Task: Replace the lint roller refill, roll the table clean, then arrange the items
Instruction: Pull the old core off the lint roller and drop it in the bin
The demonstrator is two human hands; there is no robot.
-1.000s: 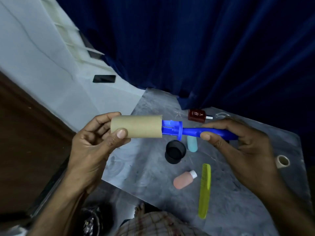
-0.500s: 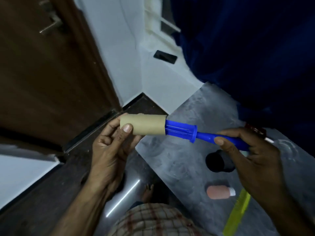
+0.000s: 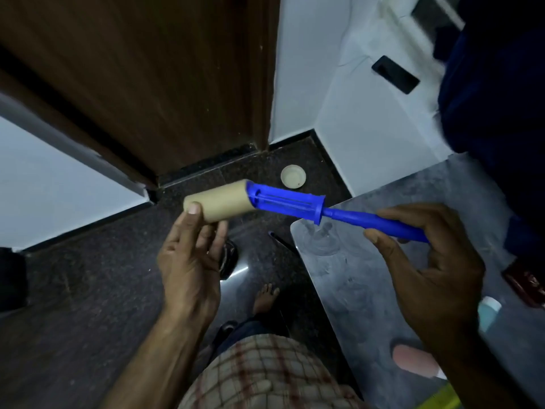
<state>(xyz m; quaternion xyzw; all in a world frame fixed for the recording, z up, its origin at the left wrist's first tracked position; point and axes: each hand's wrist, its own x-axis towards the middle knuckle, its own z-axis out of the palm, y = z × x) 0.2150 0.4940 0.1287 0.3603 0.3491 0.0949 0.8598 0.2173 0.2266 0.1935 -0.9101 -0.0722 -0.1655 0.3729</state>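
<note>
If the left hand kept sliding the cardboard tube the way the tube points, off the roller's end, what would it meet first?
Nothing close. The left hand draws the cardboard tube up-left in the picture, away from the blue handle. That line looks free until the floor by the white wall's base, though depth is unclear.

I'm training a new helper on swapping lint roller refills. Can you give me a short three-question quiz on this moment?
1. True or false: the cardboard tube is fully off the blue roller.
2. Which hand holds the blue handle?
3. Multiple choice: the pink bottle lies A) on the floor, B) on the grey table, C) in a hand.

Key: 1 false, it is partly slid off; 2 the right hand; 3 B.
</note>
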